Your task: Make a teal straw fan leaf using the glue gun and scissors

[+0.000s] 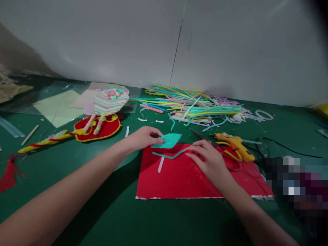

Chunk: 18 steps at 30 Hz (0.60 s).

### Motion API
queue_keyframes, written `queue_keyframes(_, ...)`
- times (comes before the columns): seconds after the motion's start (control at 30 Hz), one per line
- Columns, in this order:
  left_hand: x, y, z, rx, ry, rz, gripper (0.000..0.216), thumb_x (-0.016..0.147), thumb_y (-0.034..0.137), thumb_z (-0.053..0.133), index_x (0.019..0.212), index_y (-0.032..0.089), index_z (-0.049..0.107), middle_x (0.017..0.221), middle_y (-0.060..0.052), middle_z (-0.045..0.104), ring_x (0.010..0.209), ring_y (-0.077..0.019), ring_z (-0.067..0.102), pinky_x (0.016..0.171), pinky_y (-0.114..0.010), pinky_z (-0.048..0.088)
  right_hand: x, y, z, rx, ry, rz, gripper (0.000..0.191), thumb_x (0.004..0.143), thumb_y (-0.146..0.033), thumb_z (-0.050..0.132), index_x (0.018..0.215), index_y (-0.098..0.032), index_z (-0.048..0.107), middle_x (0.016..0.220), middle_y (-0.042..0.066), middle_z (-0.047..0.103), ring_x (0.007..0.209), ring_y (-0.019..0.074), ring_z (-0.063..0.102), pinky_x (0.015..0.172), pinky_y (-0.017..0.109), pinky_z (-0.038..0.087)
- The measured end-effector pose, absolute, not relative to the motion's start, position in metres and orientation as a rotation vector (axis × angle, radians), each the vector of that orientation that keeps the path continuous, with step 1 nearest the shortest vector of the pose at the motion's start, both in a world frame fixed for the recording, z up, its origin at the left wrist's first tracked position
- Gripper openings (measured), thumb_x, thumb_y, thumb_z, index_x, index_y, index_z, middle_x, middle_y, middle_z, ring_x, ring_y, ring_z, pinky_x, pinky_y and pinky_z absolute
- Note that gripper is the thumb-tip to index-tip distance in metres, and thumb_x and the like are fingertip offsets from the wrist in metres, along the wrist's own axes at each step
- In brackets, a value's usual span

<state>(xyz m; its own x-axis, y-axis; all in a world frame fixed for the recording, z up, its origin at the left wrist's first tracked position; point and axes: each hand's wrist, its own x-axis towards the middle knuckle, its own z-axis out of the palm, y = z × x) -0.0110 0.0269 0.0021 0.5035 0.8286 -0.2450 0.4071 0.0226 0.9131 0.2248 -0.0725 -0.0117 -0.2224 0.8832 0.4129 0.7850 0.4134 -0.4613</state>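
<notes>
My left hand (146, 138) pinches the left end of a small turquoise piece (171, 140) built of strips laid side by side. In my right hand (206, 159), thumb and fingers close on one end of a bent turquoise pipe cleaner (166, 156), which runs left just below that piece. Both are held over a red board (176, 182) with a ragged white front edge. A short white strip (161, 165) lies on the board under the pipe cleaner. Scissors with yellow-and-black handles (232, 153) rest beyond my right hand.
A yellow glue gun (237, 145) with a black cable lies at the right. Behind is a heap of pastel pipe cleaners (194, 106) by the pale wall (102, 41). Leftward on the green table (107, 212) are a striped craft figure (111, 100) and a red tasselled ornament (107, 131).
</notes>
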Motion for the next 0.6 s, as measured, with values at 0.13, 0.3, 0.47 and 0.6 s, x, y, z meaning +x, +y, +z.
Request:
queue_keyframes(0.13,-0.009,0.025,-0.005,1.628,1.062,0.451,0.019,0.066,0.033,0.071,0.075,0.017,0.067,0.067,0.000,0.063,0.063,-0.0133,0.053,0.059,-0.023,0.039,0.211,-0.069,-0.028,-1.360,-2.016,0.333,0.017,0.090,-0.022,0.050,0.095,-0.022,0.067,0.095,0.005,0.061,0.089,0.0158,0.062,0.080,0.030,0.051)
queue_keyframes(0.3,-0.007,0.024,-0.010,1.665,1.046,0.401,0.019,0.069,0.034,0.068,0.077,0.017,0.066,0.067,0.000,0.062,0.061,-0.0127,0.052,0.056,-0.022,0.039,0.211,-0.069,-0.033,-1.356,-1.989,0.407,0.014,0.088,-0.020,0.055,0.088,-0.022,0.068,0.089,0.004,0.062,0.084,0.0150,0.062,0.077,0.028,0.051)
queue_keyframes(0.47,-0.006,0.023,-0.011,1.716,1.025,0.376,0.018,0.070,0.034,0.067,0.077,0.017,0.066,0.066,0.000,0.062,0.060,-0.0123,0.053,0.055,-0.021,0.039,0.209,-0.068,-0.032,-1.352,-1.978,0.421,0.010,0.085,-0.018,0.059,0.083,-0.022,0.069,0.087,0.003,0.063,0.083,0.0142,0.062,0.077,0.026,0.051)
queue_keyframes(0.6,-0.005,0.022,-0.013,1.733,1.014,0.375,0.019,0.071,0.034,0.067,0.079,0.017,0.065,0.067,0.000,0.063,0.062,-0.0122,0.053,0.056,-0.022,0.040,0.209,-0.068,-0.032,-1.355,-1.972,0.437,0.007,0.084,-0.019,0.061,0.083,-0.020,0.068,0.086,0.003,0.063,0.083,0.0144,0.062,0.076,0.025,0.050)
